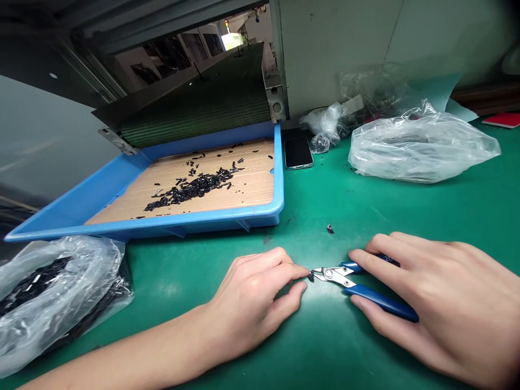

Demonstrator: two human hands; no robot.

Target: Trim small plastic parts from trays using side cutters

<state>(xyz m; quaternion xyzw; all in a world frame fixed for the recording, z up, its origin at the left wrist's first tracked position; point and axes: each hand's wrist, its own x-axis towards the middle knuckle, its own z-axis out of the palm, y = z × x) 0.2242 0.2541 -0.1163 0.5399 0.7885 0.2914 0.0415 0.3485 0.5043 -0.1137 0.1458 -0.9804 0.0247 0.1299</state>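
Note:
My right hand [430, 298] is closed around the blue handles of a pair of flush cutters [339, 277], whose jaws point left. At the jaw tips is a small black plastic part [311, 276]. My left hand [260, 292] pinches toward that part, index fingertip against it and thumb just below; the fingers partly hide it. Another small dark shiny piece [330, 229] lies on the green mat a little farther off.
A blue tray [280, 179] lined with cardboard holds many black pieces, under a conveyor end [195, 108]. A bag of black parts [60, 298] stands at left. Behind lie a phone [298, 153], crumpled plastic [327, 124] and a translucent bag [422, 146] on the green mat [317, 352].

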